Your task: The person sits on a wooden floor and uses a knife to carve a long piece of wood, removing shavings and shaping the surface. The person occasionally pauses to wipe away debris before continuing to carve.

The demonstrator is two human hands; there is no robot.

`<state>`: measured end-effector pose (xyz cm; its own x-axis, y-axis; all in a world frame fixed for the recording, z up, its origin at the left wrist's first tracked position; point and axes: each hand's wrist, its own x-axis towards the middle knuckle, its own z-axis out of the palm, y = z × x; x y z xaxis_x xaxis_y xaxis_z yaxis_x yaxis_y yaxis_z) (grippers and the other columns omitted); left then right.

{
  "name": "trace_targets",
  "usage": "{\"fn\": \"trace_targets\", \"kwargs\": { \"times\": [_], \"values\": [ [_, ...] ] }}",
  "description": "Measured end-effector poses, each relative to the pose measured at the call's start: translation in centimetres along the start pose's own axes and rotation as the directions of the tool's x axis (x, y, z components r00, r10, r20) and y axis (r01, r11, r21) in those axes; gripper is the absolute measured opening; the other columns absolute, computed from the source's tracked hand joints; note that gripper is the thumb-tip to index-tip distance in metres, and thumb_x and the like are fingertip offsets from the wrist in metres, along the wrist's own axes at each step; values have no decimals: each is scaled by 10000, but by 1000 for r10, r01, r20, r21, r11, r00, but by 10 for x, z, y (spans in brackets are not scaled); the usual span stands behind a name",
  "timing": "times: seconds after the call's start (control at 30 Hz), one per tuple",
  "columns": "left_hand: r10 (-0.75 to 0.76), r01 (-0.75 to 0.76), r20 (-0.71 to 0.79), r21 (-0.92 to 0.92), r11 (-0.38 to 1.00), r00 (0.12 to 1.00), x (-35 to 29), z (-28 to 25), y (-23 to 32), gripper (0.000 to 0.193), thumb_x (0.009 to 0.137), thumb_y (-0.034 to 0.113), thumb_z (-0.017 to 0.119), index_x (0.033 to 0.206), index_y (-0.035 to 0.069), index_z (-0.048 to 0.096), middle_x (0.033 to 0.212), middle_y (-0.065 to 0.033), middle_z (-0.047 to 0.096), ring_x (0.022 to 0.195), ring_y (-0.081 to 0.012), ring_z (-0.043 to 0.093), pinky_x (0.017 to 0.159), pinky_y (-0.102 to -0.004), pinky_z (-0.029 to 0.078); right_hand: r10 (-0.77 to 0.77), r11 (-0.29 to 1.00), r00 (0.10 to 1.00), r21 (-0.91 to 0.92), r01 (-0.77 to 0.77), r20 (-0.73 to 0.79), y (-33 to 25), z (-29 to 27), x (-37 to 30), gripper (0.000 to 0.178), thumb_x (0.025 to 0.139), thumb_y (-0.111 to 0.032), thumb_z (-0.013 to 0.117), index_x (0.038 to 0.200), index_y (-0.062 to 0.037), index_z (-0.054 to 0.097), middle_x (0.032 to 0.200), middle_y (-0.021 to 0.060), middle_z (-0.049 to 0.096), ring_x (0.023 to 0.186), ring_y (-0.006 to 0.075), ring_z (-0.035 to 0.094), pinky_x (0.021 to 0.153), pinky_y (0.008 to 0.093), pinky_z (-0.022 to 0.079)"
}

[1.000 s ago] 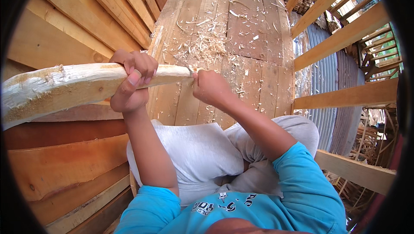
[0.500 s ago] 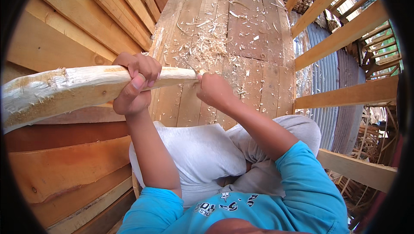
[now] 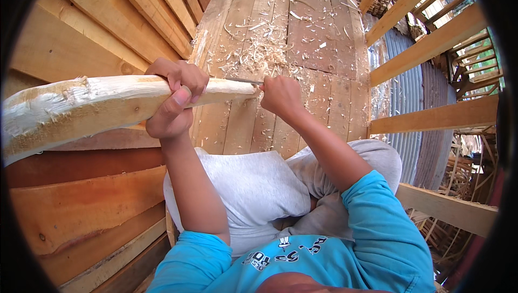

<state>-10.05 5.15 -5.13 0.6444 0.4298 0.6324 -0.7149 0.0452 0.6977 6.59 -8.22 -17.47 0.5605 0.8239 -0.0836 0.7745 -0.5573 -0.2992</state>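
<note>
While the left hand (image 3: pixel 178 97) curls around the pale wooden pole (image 3: pixel 110 99), extending over the left edge of the plank floor (image 3: pixel 307 50), the right hand (image 3: pixel 282 97) clenches a thin blade (image 3: pixel 241 80) at the pole's tip.

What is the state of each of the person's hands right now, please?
Left hand: closed around the pale, curved piece of wood.
Right hand: closed on a thin-bladed tool, its handle hidden.
</note>
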Motion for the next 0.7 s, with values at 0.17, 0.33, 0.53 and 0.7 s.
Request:
{"fn": "trace_targets", "kwargs": {
  "times": [0.17,0.33,0.53,0.7],
  "values": [
    [-13,13,3,-19,1000,1000,2,3,-1,203,763,104,592,833,91,402,633,-37,412,562,-132,370,569,-293,346,123,988,988,106,-113,-91,32,29,10,283,941,-297,558,933,-18,604,729,188,644,595,335,638,544,441,484],
    [-18,19,-48,8,1000,999,1,3,0,200,760,103,586,831,94,399,636,-34,407,565,-131,373,577,-291,352,453,329,824,795,-509,340,28,32,22,263,991,-291,483,957,-39,548,670,68,526,504,174,493,451,349,406],
    [-13,13,-52,8,1000,999,1,3,0,204,761,108,589,828,95,397,636,-34,409,565,-130,372,580,-289,347,208,76,614,613,-786,761,30,34,17,240,963,-296,439,889,-79,508,615,-10,396,434,88,313,382,291,252],
    [-41,41,25,13,999,999,0,4,3,201,795,157,585,813,124,387,629,8,365,568,-117,337,607,-293,312,178,392,771,675,-625,611,20,23,15,370,911,-413,474,745,-82,461,612,3,422,443,102,355,376,312,231]
  ]
}}
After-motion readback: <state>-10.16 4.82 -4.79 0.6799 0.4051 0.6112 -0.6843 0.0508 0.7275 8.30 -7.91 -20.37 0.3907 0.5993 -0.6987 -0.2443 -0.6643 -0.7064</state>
